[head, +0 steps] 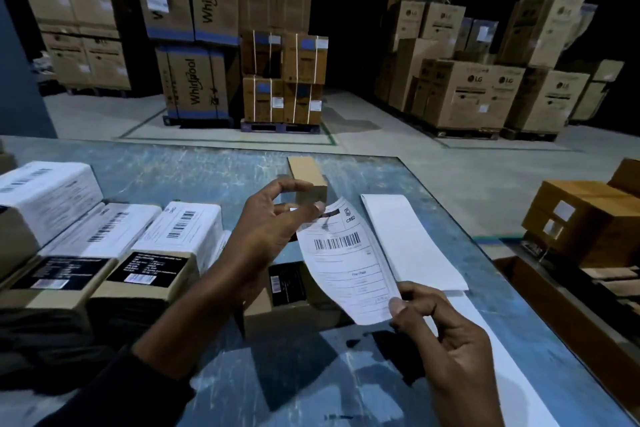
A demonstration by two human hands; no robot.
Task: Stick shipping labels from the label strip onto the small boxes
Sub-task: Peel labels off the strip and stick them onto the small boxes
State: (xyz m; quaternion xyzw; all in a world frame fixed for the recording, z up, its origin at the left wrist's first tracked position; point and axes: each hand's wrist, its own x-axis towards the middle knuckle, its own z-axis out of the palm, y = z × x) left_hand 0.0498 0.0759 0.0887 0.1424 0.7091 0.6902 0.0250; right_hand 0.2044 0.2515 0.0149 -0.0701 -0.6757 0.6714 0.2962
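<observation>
Both hands hold a white shipping label [346, 263] with a barcode above the blue table [194, 170]. My left hand [266, 236] pinches the label's top corner between thumb and fingers. My right hand [440, 340] pinches its bottom corner. The white label strip [412, 243] lies on the table just right of the label and runs toward the near right edge. A small brown box [294, 302] with a black sticker sits under the label. Another small plain box [310, 178] stands behind my left hand. Labelled boxes [180, 239] sit in a row at the left.
Stacks of large cardboard cartons [197, 28] stand on pallets across the warehouse floor behind the table. More brown boxes [588, 215] sit on a pallet beyond the table's right edge. A larger white-labelled box [45, 194] is at the far left.
</observation>
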